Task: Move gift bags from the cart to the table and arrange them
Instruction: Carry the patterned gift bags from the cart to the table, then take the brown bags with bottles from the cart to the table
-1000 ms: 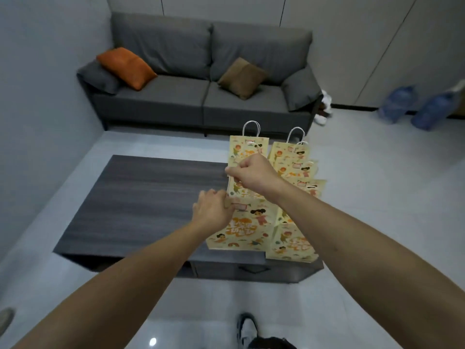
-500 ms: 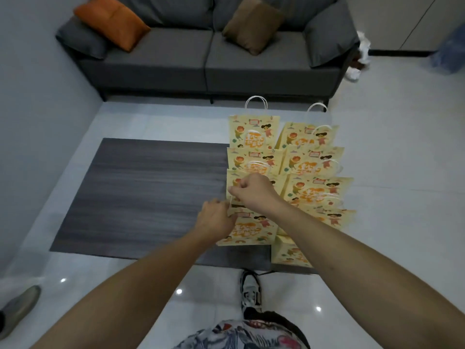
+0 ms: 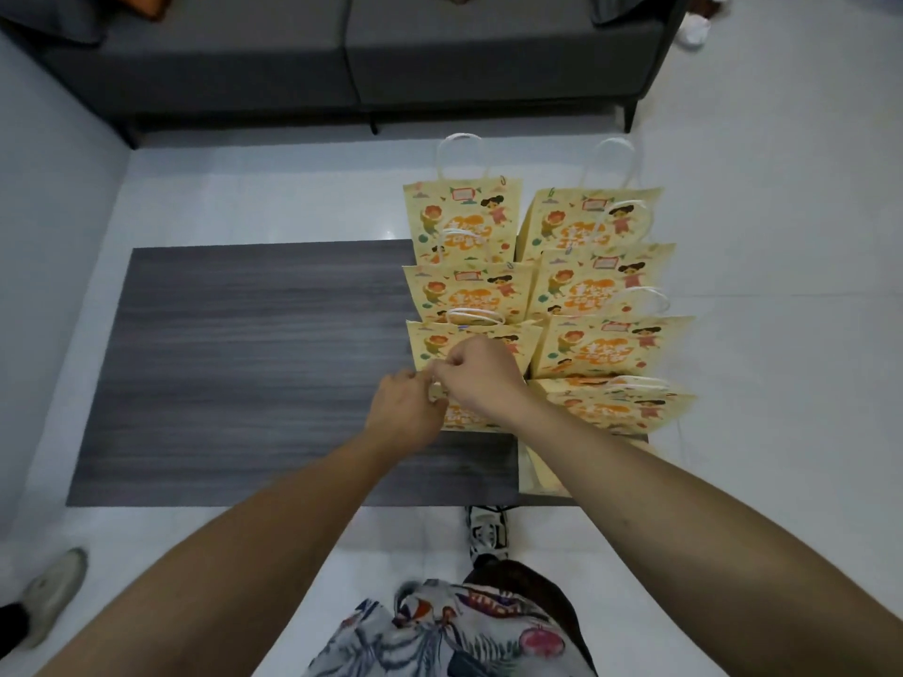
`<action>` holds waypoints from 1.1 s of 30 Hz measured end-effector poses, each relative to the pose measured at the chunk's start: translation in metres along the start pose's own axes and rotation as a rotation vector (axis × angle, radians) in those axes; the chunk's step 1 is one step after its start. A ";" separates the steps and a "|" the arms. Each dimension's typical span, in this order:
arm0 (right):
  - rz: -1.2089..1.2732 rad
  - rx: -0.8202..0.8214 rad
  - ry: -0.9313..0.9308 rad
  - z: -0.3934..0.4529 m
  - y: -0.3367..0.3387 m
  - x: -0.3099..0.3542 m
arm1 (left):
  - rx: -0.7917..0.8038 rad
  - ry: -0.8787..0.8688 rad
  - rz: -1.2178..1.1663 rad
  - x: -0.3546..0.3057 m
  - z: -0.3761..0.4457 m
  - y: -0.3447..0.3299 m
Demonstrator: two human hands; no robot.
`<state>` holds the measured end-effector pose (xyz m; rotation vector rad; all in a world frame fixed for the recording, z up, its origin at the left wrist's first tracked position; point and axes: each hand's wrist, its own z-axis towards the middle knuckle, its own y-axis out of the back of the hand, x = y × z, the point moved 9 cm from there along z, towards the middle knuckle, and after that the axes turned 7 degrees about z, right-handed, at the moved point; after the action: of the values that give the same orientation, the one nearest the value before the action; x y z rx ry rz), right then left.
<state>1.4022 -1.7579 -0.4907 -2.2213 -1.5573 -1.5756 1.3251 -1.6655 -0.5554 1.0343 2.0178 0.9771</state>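
Several yellow cartoon-print gift bags point(image 3: 591, 280) with white handles stand in two rows on the right end of the dark wood table point(image 3: 254, 364). My left hand point(image 3: 403, 415) and my right hand point(image 3: 481, 376) meet at the top edge of the nearest bag point(image 3: 464, 417) in the left row. Both pinch that edge, and my hands hide most of it. No cart is in view.
A grey sofa point(image 3: 342, 56) runs along the far side, with a strip of light tiled floor point(image 3: 268, 202) between it and the table. My shoe point(image 3: 486, 530) is at the table's near edge. Another person's shoe point(image 3: 49, 593) is at lower left.
The view has tilted down and closer over the table, so the sofa cushions have left the frame. My hands have come together lower on the nearest left-row bag.
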 end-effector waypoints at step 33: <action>0.102 -0.973 -0.585 -0.369 0.037 -0.045 | -0.131 -1.188 0.191 -0.216 -0.217 0.110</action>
<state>1.1670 -1.9931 -0.3214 -3.4210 -0.6884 -2.0500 1.2916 -1.8739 -0.3083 1.3020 0.8746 0.3655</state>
